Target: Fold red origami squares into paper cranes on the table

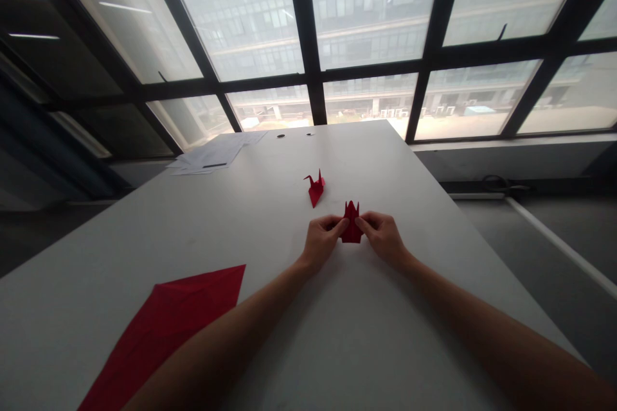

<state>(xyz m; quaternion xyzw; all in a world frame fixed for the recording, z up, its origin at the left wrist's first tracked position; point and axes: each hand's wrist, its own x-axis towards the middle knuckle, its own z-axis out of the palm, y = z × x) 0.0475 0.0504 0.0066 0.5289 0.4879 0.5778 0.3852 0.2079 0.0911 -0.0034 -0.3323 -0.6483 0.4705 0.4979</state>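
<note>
A small red origami crane (351, 231) is held upright between my two hands above the white table. Two thin points rise at its sides, with a broader peak in the middle. My left hand (324, 237) pinches its left side, the thumb lying on the near face. On the other side my right hand (384, 235) grips it in the same way, thumb toward me. Most of my other fingers are hidden behind the paper. Just beyond, a second red origami crane (316, 191) rests on the table with its neck and tail raised.
A large red paper sheet (178, 314) with creases lies at the lower left, partly under my left forearm. White printed papers (212, 154) are spread at the table's far left. The white table (385, 160) reaches toward tall dark-framed windows. A pale pipe (559, 241) runs beside its right edge.
</note>
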